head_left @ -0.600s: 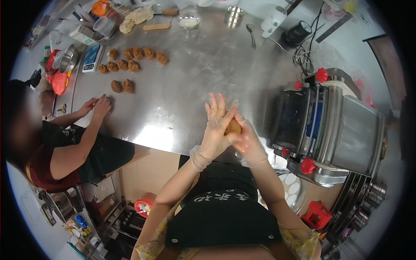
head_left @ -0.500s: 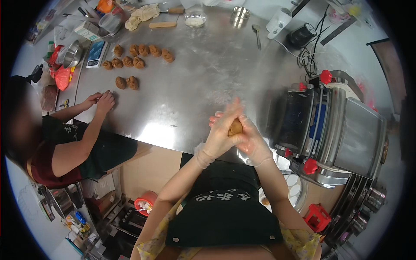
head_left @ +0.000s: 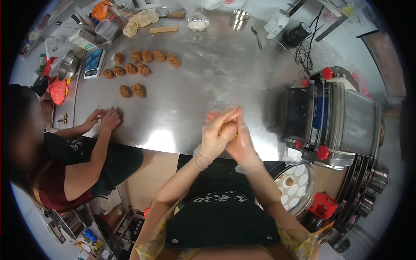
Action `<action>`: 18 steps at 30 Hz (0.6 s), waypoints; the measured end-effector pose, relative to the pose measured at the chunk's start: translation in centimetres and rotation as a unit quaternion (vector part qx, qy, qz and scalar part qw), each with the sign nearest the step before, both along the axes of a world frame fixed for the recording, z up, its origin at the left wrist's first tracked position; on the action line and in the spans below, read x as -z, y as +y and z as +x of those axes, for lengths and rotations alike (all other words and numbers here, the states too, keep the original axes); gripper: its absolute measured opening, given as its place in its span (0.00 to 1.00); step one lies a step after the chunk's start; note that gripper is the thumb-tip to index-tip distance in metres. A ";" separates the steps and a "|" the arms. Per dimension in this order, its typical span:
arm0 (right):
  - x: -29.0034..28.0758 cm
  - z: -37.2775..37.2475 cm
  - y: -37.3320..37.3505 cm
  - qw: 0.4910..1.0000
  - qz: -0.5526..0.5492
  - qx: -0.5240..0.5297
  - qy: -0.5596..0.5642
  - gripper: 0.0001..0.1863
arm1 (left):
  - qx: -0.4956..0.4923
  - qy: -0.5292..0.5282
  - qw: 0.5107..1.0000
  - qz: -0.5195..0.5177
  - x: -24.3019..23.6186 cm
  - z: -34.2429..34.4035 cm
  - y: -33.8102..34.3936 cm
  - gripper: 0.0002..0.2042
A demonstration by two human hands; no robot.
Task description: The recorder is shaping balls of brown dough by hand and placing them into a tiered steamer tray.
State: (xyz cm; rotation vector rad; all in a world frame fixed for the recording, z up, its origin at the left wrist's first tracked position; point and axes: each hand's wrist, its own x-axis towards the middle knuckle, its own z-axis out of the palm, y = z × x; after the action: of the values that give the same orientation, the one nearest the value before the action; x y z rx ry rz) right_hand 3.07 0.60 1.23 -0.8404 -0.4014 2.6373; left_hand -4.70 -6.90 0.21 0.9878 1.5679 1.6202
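Above the near edge of the tabletop (head_left: 199, 84), right of its middle, I have the left hand (head_left: 216, 136) and right hand (head_left: 241, 143), both in clear gloves, clasped palm to palm around a brown ball (head_left: 235, 137), of which only a sliver shows. The left fingers are pressed together and bent over the ball; the right fingers are partly hidden behind them, and I cannot tell how far apart they lie. Eleven brown pieces (head_left: 131, 68) rest in three rows toward the far left corner, beside the scale (head_left: 92, 63) at the left edge. A co-worker's hands (head_left: 103, 120) are at the near left corner. Along the far edge I note a cloth (head_left: 141, 21), a wooden stick (head_left: 164, 30), a glass bowl (head_left: 197, 23), a tin (head_left: 239, 19) and a spoon (head_left: 257, 39). A roller machine (head_left: 357, 123) stands at the right edge; below the near edge, a tray (head_left: 311, 184) carries white discs (head_left: 293, 190).
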 end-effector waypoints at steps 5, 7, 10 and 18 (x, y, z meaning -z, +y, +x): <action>0.6 -2.8 -4.5 0.991 0.018 0.130 0.004 0.29 | -0.075 0.101 0.992 0.002 0.4 -1.6 -1.7 0.23; 0.9 -1.8 -3.4 0.996 -0.003 0.080 -0.029 0.29 | -0.031 0.417 0.908 -0.013 -1.4 -4.3 -2.1 0.28; 2.2 -2.1 -3.7 0.992 -0.085 0.055 -0.077 0.26 | 0.159 0.088 0.983 0.023 0.4 -5.6 -3.0 0.30; 6.0 -4.1 -8.2 0.960 0.094 0.224 -0.140 0.29 | -0.029 -0.016 0.998 -0.049 5.5 -2.7 -4.1 0.19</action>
State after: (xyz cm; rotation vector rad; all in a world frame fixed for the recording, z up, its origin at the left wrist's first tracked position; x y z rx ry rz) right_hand -1.05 -7.58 -4.81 -1.0974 -0.4623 2.0380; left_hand -7.41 -11.00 -5.28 0.8689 1.6511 1.5749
